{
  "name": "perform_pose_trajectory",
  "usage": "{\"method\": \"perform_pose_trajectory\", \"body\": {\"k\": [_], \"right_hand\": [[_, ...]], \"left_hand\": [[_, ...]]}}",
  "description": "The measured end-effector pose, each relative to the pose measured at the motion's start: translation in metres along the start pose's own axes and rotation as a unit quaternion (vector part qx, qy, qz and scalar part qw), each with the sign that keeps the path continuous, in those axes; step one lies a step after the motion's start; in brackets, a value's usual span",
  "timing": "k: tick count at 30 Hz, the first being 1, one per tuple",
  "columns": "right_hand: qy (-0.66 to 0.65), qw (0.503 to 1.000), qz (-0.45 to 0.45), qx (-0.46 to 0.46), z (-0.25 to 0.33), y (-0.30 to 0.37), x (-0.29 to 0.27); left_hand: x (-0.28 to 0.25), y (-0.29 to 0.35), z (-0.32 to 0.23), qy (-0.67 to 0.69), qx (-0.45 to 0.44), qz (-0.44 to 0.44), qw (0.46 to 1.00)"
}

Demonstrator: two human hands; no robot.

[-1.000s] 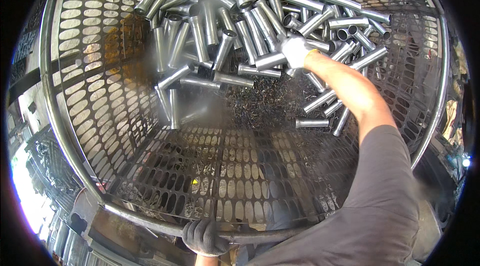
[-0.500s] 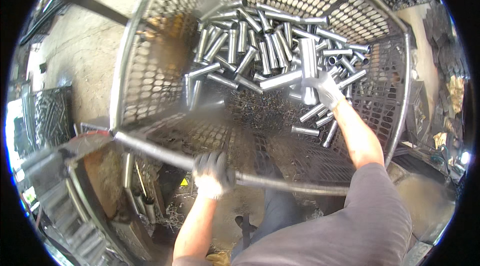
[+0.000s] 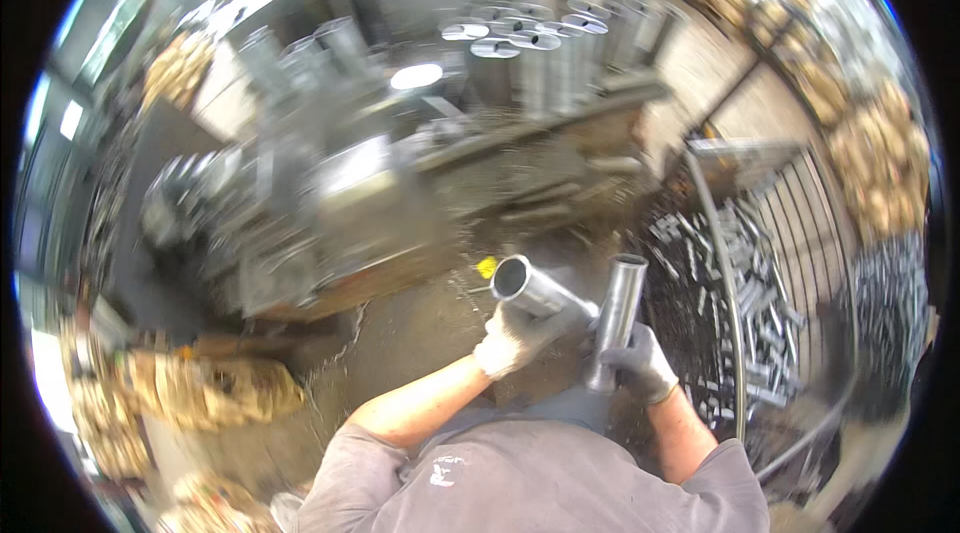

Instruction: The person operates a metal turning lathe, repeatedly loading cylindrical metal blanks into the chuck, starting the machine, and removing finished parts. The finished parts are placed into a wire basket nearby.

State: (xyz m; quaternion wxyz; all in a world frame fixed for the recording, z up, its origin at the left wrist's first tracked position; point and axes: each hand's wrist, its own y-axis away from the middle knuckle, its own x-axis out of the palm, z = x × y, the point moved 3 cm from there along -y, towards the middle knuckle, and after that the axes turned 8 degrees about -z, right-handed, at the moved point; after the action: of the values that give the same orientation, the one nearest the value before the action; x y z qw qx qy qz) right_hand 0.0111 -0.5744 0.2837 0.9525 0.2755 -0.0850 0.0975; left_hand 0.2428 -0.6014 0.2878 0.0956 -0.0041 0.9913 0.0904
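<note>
Fingers point(image 3: 620, 358) grip tubes point(image 3: 622, 298); a basket point(image 3: 722, 263) holds metal pieces point(image 3: 768, 396).

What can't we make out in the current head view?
- Head: machine details, smeared by motion blur.
- Head: small tubes in the basket, too small and blurred to count.
- Head: left tube, far end covered or blurred at the left grip; can't tell which.
- Head: right grip, fingertips unclear, blurred against the right tube.
</note>
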Motion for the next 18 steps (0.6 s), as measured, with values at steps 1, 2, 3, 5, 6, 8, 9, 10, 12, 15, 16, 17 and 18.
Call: {"method": "perform_pose_trajectory", "body": {"k": [1,2,3,5,6,8,9,10,12,15,16,17,18], "right_hand": [[0.074,0.997,0.005,-0.005,0.005,-0.005,0.037],[0.094,0.994,0.042,-0.022,0.003,-0.011,0.073],[0.096,0.991,0.072,-0.054,0.010,-0.007,0.118],[0.115,0.984,0.109,-0.079,0.036,-0.004,0.183],[0.167,0.973,0.133,-0.090,0.052,-0.010,0.210],[0.340,0.922,0.126,-0.139,0.090,-0.032,0.260],[0.382,0.904,0.095,-0.169,0.102,-0.045,0.280],[0.374,0.898,0.097,-0.211,0.119,-0.056,0.303],[0.334,0.884,0.116,-0.305,0.171,-0.072,0.356],[0.453,0.801,0.065,-0.387,0.254,-0.113,0.426],[0.485,0.788,0.117,-0.361,0.281,-0.122,0.460],[0.449,0.777,0.089,-0.432,0.287,-0.149,0.490],[0.415,0.760,0.037,-0.499,0.297,-0.173,0.505]], "left_hand": [[-0.051,0.023,-0.018,-0.031,-0.004,-0.017,0.999],[-0.100,0.048,-0.012,0.026,0.000,-0.067,0.997],[-0.148,0.076,0.002,0.083,0.003,-0.106,0.991],[-0.238,0.120,-0.015,0.033,-0.001,-0.181,0.983],[-0.277,0.137,-0.011,0.011,0.042,-0.250,0.967],[-0.343,0.153,-0.016,-0.054,0.070,-0.343,0.935],[-0.373,0.156,-0.028,-0.102,0.057,-0.375,0.920],[-0.403,0.154,-0.020,-0.072,0.066,-0.412,0.906],[-0.458,0.152,-0.007,-0.035,0.067,-0.481,0.874],[-0.516,0.139,0.012,-0.004,-0.004,-0.486,0.874],[-0.532,0.130,0.026,-0.052,-0.002,-0.490,0.870],[-0.548,0.123,0.055,-0.074,-0.037,-0.496,0.864],[-0.552,0.101,0.061,-0.106,-0.046,-0.488,0.865]]}}
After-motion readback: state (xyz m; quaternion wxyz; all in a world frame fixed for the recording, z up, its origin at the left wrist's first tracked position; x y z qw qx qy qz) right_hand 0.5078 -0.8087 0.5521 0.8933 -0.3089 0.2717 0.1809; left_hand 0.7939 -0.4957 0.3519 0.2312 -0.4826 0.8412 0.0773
